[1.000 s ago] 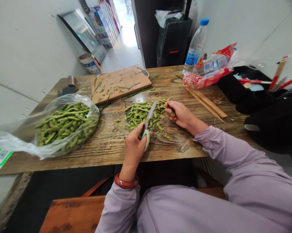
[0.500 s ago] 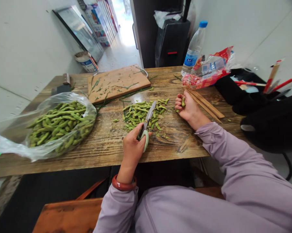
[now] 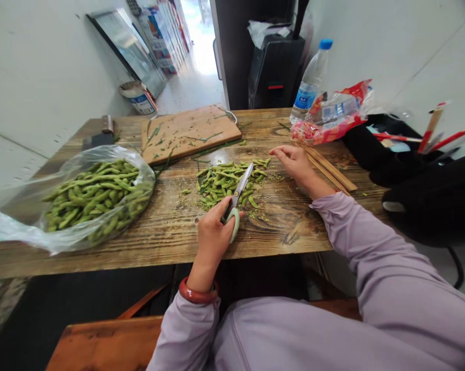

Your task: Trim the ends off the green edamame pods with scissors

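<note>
Right hand (image 3: 296,164) has turned palm-down, fingers half-curled, contents unclear, while left hand (image 3: 213,230) grips scissors (image 3: 237,194) over pods (image 3: 219,179), apparently not cutting

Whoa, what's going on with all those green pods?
A person's left hand holds scissors over a loose pile of pods on the table. The right hand is just right of the pile, near some sticks; whether it holds anything is hidden. More pods sit in a clear bag on the left, and a board with green scraps lies behind.
</note>
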{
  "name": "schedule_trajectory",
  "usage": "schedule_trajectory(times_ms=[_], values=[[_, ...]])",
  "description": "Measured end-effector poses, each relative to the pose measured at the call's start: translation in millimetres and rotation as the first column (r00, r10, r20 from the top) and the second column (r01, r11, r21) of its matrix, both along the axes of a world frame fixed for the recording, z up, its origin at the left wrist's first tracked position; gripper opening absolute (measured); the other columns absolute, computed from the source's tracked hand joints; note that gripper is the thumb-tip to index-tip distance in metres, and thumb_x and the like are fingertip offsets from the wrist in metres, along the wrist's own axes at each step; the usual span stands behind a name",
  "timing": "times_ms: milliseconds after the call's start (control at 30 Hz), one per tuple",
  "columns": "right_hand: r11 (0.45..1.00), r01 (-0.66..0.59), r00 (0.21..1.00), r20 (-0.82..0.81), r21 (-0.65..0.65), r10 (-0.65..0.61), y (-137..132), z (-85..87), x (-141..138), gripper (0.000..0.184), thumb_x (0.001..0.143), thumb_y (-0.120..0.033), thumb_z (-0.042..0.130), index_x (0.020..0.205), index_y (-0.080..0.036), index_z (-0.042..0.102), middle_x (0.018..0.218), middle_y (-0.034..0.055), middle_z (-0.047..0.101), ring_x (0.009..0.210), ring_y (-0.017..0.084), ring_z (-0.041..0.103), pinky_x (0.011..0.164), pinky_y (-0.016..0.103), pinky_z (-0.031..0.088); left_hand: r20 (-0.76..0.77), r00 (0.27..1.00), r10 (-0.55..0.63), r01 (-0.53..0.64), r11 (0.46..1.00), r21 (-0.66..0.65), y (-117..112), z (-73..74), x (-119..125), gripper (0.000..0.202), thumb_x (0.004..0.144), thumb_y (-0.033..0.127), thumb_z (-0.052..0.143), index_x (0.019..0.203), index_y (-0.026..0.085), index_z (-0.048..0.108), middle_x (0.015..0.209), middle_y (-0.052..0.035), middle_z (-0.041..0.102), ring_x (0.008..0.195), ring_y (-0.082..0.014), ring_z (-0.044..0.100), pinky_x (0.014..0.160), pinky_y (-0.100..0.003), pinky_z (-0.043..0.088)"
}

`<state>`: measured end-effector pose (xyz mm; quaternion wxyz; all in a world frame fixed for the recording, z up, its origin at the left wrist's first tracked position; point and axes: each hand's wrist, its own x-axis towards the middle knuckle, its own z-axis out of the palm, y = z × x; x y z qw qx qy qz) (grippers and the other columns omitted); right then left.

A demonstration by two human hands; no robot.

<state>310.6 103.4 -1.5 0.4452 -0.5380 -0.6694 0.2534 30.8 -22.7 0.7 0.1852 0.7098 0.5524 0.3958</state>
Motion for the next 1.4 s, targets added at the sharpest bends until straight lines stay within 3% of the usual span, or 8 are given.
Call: schedule_trajectory(times_ms=[133, 333, 533, 667, 967, 1100, 1267, 1400], values=[[0.999, 0.044, 0.917, 0.396, 0.007, -0.043, 16, -3.8, 6, 0.026, 0.09, -0.025, 0.062, 0.107, -0.019, 0.081, 0.104, 0.0091, 0.08, 0.1, 0.027, 0.072, 0.088, 0.037, 0.052, 0.001, 1.0, -0.003, 0.003, 1.0, 0.027, 0, -0.9, 0, 0.039, 0.085, 0.033, 0.072, 0.121, 0.019, 0.074, 0.114, -0.0086, 0.08, 0.1, -0.022, 0.075, 0.093, -0.029, 0.056], [0.999, 0.041, 0.788, 0.614, 0.008, -0.037, 21, -8.6, 3, 0.027, 0.091, -0.027, 0.065, 0.111, -0.02, 0.081, 0.101, 0.0103, 0.078, 0.093, 0.025, 0.069, 0.081, 0.033, 0.048, 0.001, 1.0, -0.01, 0.009, 0.999, 0.032, 0, -1.6, -1, 0.04, 0.084, 0.031, 0.074, 0.122, 0.018, 0.074, 0.114, -0.0091, 0.08, 0.099, -0.0221, 0.075, 0.092, -0.03, 0.057], [0.993, -0.042, 0.81, 0.586, 0.107, -0.029, 13, -16.2, -3, 0.022, 0.096, -0.025, 0.057, 0.095, -0.015, 0.076, 0.096, 0.0129, 0.073, 0.088, 0.023, 0.064, 0.078, 0.033, 0.044, 0.011, 1.0, 0.015, -0.015, 1.0, 0.009, 1, -1.1, -1, 0.04, 0.083, 0.03, 0.075, 0.121, 0.02, 0.075, 0.117, -0.0082, 0.079, 0.102, -0.0219, 0.075, 0.097, -0.03, 0.056], [0.989, -0.008, 0.858, 0.51, 0.148, -0.069, 13, -18.3, -6, 0.018, 0.092, -0.018, 0.054, 0.092, -0.015, 0.072, 0.092, 0.0127, 0.073, 0.085, 0.023, 0.063, 0.079, 0.033, 0.044, -0.001, 1.0, 0.017, -0.017, 1.0, 0.025, 1, -0.8, -1, 0.04, 0.083, 0.031, 0.075, 0.121, 0.019, 0.075, 0.115, -0.0084, 0.08, 0.1, -0.022, 0.075, 0.095, -0.03, 0.057], [0.994, 0.036, 0.934, 0.351, 0.099, -0.069, 2, -9.7, -6, 0.021, 0.089, -0.025, 0.062, 0.101, -0.016, 0.077, 0.089, 0.0087, 0.076, 0.077, 0.021, 0.065, 0.074, 0.032, 0.044, -0.004, 1.0, 0.03, -0.03, 1.0, -0.004, 1, -0.8, 0, 0.04, 0.082, 0.032, 0.074, 0.12, 0.021, 0.075, 0.114, -0.0079, 0.08, 0.099, -0.0229, 0.075, 0.095, -0.033, 0.058], [0.99, -0.133, 0.898, 0.429, 0.052, 0.098, -5, -6.8, -14, 0.02, 0.09, -0.029, 0.067, 0.1, -0.017, 0.08, 0.092, 0.0089, 0.077, 0.08, 0.02, 0.066, 0.073, 0.031, 0.044, -0.004, 0.999, 0.033, -0.033, 0.999, -0.02, 1, 0.1, 0, 0.041, 0.081, 0.033, 0.074, 0.12, 0.022, 0.075, 0.115, -0.0072, 0.079, 0.101, -0.0228, 0.075, 0.096, -0.033, 0.057], [0.99, -0.128, 0.854, 0.514, 0.058, 0.081, -9, -5.4, -20, 0.014, 0.088, -0.024, 0.066, 0.09, -0.016, 0.077, 0.088, 0.0107, 0.074, 0.079, 0.021, 0.063, 0.072, 0.031, 0.041, 0.0, 1.0, 0.024, -0.024, 0.999, -0.027, 1, 1.4, 0, 0.041, 0.082, 0.034, 0.073, 0.121, 0.02, 0.075, 0.116, -0.0087, 0.079, 0.102, -0.0235, 0.075, 0.096, -0.033, 0.057], [0.994, -0.095, 0.95, 0.304, 0.045, 0.077, -9, -3.3, -22, 0.009, 0.08, -0.022, 0.069, 0.085, -0.015, 0.071, 0.074, 0.0033, 0.066, 0.067, 0.016, 0.055, 0.067, 0.028, 0.04, -0.014, 1.0, 0.023, -0.023, 0.999, -0.037, 0, 2.1, 0, 0.041, 0.083, 0.035, 0.073, 0.121, 0.02, 0.074, 0.117, -0.0083, 0.079, 0.103, -0.0231, 0.075, 0.096, -0.033, 0.056]])
